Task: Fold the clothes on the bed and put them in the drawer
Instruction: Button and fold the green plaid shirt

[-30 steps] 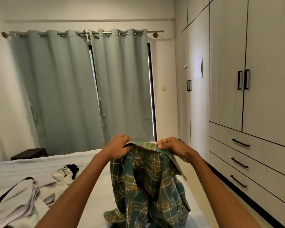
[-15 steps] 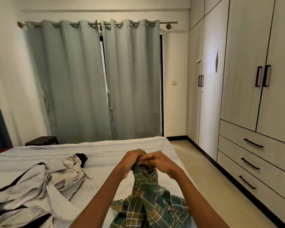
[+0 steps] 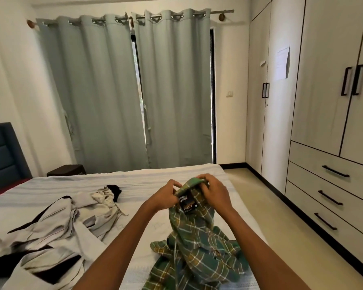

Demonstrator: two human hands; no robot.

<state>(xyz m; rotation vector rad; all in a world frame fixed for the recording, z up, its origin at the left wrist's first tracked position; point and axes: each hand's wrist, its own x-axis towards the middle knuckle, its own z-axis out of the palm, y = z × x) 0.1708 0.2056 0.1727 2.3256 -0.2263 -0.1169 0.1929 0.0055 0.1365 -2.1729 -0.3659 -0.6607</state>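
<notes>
1. Hands meet at the collar of the green plaid shirt [image 3: 197, 237]: the left hand [image 3: 164, 198] and the right hand [image 3: 215, 194] each have their fingers curled round the collar band, pinching it on either side of the dark neck label, which faces the camera
2. Shirt position: the collar is lifted above the bed [image 3: 134, 181], while the body and sleeves hang down in a twisted bunch and the lower part lies crumpled on the sheet near the bed's right side
3. Doing this step well, as I judge it, means sliding each grip outward along the collar toward the shoulder seams, so the cloth can fall open instead of staying roped together
4. A short shake with the shoulders held level should let the sleeves drop free; then the shirt can be laid flat on the bare sheet in front
5. Risk: the pile of pale clothes [image 3: 57, 227] lies just to the left, so laying the shirt too far that way would tangle the two
6. The drawers [image 3: 331, 197] in the wardrobe on the right are all closed, so one needs opening later
</notes>
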